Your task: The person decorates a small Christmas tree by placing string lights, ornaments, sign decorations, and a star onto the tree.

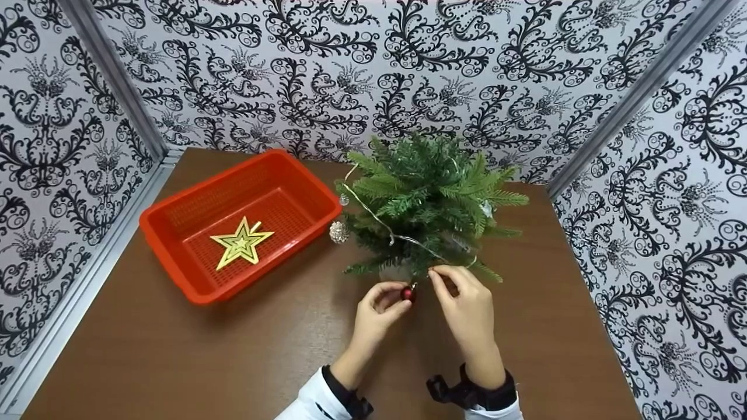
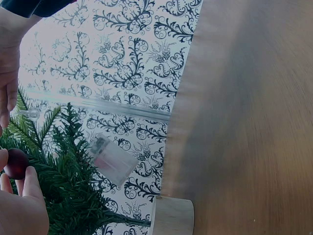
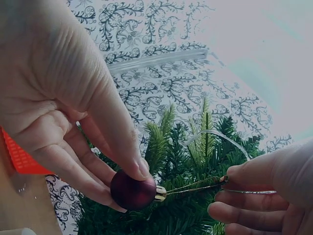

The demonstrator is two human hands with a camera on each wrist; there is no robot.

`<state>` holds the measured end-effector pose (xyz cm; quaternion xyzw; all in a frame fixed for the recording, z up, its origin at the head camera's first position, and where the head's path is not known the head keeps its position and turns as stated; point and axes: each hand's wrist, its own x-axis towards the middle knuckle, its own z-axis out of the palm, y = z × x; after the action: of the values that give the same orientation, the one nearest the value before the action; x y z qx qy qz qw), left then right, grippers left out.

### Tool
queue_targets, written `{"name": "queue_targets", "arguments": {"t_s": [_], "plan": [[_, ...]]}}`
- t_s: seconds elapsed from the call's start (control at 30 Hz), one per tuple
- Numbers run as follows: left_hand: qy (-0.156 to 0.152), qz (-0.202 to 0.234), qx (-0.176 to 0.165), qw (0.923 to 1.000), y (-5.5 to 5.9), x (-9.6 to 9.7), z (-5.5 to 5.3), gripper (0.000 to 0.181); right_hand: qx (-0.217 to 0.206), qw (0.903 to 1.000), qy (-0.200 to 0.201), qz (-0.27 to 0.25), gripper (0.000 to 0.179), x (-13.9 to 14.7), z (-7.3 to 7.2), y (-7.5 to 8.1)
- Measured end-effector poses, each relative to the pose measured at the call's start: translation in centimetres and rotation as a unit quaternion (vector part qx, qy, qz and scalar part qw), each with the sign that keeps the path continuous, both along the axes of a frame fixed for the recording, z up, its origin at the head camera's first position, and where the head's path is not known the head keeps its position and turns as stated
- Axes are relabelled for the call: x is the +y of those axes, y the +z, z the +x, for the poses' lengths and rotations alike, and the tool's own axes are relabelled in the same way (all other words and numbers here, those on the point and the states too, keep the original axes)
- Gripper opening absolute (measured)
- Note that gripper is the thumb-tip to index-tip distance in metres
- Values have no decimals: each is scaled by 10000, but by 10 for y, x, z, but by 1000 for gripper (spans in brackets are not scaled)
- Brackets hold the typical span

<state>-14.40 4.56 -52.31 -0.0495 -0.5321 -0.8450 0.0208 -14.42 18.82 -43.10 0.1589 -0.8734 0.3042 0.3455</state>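
A dark red Christmas bauble (image 1: 408,293) with a gold cap is pinched between the thumb and fingers of my left hand (image 1: 378,312). My right hand (image 1: 467,300) pinches the end of the bauble's gold string loop (image 3: 193,187), which is drawn taut between the two hands in the right wrist view. Both hands are at the front of a small artificial Christmas tree (image 1: 426,198), close to its lower branches. A clear wire garland (image 1: 373,213) winds across the tree. On its left side hangs a glittery champagne-coloured ball (image 1: 338,232).
Left of the tree stands a red plastic basket (image 1: 175,256) with a gold star (image 1: 242,244) lying inside. The tree has a pale wooden base (image 2: 173,215) on the brown table (image 1: 280,361). Patterned panels (image 1: 327,70) enclose the back and sides.
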Motion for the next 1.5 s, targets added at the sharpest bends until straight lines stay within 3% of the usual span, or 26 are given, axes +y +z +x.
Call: {"name": "queue_targets", "arguments": {"t_s": [1.17,1.4,1.5], "plan": [[-405,90,321,9986,-6,-3,0,37,65,9999,83,88,9,0,1,0],[-330,72,495,9982,-7,-7,-2,38,-5,10000,51,68,7,-1,0,1],[-144,-71,678,9976,-9,-13,-2,36,-19,9999,4,106,7,-1,0,1]]}}
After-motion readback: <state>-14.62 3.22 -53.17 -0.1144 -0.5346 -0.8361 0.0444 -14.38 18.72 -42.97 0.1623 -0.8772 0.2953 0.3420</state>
